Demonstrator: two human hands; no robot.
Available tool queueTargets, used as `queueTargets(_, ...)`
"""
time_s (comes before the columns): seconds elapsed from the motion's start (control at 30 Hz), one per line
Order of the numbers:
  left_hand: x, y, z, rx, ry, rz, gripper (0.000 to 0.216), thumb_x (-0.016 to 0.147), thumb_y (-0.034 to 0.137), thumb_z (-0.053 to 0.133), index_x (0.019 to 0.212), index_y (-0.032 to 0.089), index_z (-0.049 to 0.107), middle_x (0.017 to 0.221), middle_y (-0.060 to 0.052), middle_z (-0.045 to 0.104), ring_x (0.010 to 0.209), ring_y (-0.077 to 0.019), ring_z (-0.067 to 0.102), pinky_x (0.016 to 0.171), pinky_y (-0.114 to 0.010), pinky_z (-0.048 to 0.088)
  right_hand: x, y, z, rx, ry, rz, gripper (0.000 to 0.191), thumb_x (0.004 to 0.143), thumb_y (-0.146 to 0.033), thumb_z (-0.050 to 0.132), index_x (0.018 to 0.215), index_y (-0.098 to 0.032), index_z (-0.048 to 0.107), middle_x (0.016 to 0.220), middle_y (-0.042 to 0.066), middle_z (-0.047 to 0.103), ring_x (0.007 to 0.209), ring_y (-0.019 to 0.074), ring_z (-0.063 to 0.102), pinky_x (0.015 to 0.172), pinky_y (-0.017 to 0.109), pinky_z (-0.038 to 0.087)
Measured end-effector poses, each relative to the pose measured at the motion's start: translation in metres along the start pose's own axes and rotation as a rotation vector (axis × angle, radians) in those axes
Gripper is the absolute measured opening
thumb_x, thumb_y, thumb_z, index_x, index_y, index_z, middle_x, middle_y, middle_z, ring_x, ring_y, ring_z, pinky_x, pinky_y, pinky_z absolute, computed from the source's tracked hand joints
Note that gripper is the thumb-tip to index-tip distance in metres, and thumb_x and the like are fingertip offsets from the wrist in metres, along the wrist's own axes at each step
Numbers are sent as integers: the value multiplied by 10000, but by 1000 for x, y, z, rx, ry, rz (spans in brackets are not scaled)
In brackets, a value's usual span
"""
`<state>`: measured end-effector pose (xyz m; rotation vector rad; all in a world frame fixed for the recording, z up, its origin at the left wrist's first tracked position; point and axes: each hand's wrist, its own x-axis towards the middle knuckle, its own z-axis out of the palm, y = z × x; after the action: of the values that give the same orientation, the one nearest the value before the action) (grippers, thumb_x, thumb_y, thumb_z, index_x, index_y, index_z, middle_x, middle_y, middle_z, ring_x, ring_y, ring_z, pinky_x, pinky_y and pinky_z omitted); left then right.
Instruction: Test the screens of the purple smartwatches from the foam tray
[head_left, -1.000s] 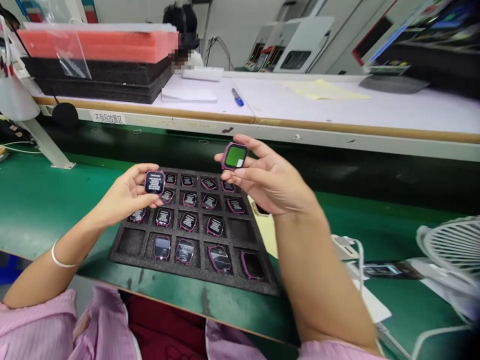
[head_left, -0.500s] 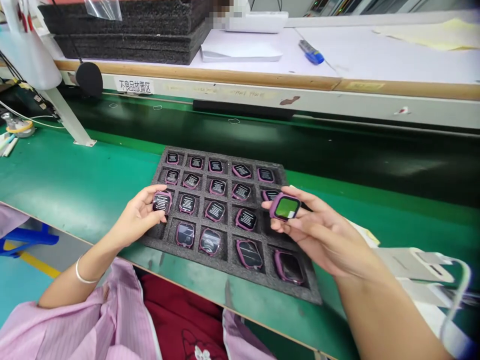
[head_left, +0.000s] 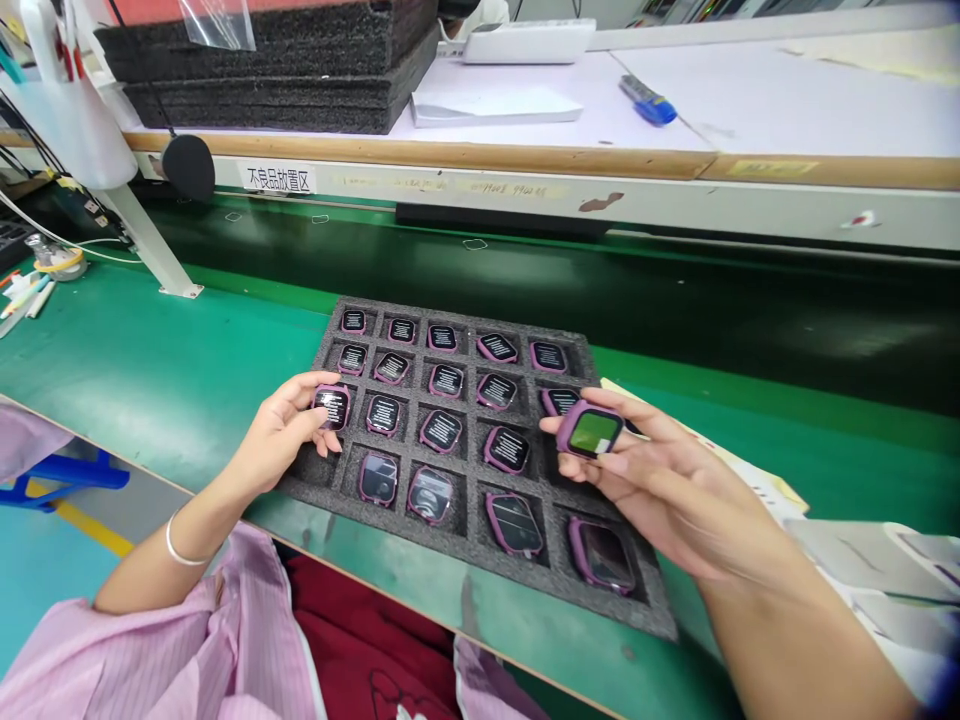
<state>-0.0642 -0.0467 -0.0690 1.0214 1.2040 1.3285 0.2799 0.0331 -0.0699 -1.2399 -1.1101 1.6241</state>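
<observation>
Both hands were holding something on my feed. At left of centre, the left hand [head_left: 281, 432] pinched a text-screen smartwatch [head_left: 335, 408] over the left edge of the foam tray [head_left: 459, 542], its thumb lapping onto the glass. At right of centre, the right hand [head_left: 667, 485] gripped a green-screen smartwatch [head_left: 591, 432] by its purple case, between thumb and fingers, over the tray's right side. I could not tell how far either watch cleared the foam.

The tray lay aslant across the middle of the frame on the green desk [head_left: 210, 350], with more purple-cased watches [head_left: 442, 430] in its compartments. Most showed white text; those nearest the bottom of the frame were dark and reflective.

For a good hold, I reckoned a light pinch on the case sides suited both hands, with the left thumb drawn back so that no lines of text were covered. I would have kept the green screen tilted towards the camera, as it was, and the fingers off its pale corner patch. The right hand hung close above a seated watch, so I judged a knock there the likeliest slip.
</observation>
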Motion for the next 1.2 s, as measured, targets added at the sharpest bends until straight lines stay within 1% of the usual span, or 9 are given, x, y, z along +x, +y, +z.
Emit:
queueTargets(0.17,3,-1,1,53,-3,33,381,838,278,742,1176,166,607,860,-8,665,554,-110,656,499,-209,504,0,0,-1,2,-11,6,729,575,-457,983,1180,-308,605,1032,82,745,683,204,644,698,360,534)
queueTargets(0.4,4,3,1,55,-18,63,419,817,222,725,1210,162,591,904,-17,672,587,-105,663,529,-208,516,0,-1,-3,-25,-11,-34,698,596,-476,969,1175,-313,614,1032,103,734,684,229,649,686,397,543)
queueTargets(0.5,7,11,3,49,-12,98,473,767,155,734,1216,175,584,911,-10,667,627,-101,661,560,-202,517,1,0,-4,-34,-44,-47,687,602,-487,960,1167,-313,612,1033,113,735,696,248,651,699,424,551)
queueTargets(0.6,12,21,7,46,-18,123,495,726,111,728,1189,187,573,920,-3,662,644,-93,643,575,-200,504,4,3,-8,-25,-71,-66,650,652,-470,942,1195,-321,618,1089,111,738,725,247,656,727,423,562)
queueTargets(0.7,18,33,13,40,-33,142,492,705,110,733,1159,192,561,921,0,657,637,-85,610,589,-210,497,7,6,-13,5,-91,-88,640,689,-476,932,1231,-327,627,1111,95,741,740,232,658,726,399,563)
queueTargets(0.8,26,42,18,43,-36,157,521,695,122,749,1172,199,554,912,3,654,635,-83,580,601,-220,499,9,6,-15,33,-86,-95,672,667,-499,941,1238,-315,638,1097,93,749,717,221,652,687,382,555)
queueTargets(0.9,32,49,23,46,-37,200,529,697,149,782,1175,197,561,936,-9,662,640,-81,557,598,-221,505,10,5,-16,55,-81,-110,668,674,-483,937,1247,-307,643,1085,94,752,715,214,651,681,371,550)
queueTargets(1.03,37,58,28,74,-6,247,443,756,253,820,1128,183,590,890,-12,666,604,-77,560,551,-203,482,9,4,-18,66,-115,-121,639,729,-448,922,1281,-306,634,1116,92,745,735,209,655,716,368,550)
queueTargets(1.2,40,74,33,26,17,258,356,874,434,721,1084,170,605,866,-35,685,545,-107,620,518,-229,481,10,10,-21,73,-116,-148,604,774,-451,892,1305,-315,638,1142,97,740,750,215,651,728,371,549)
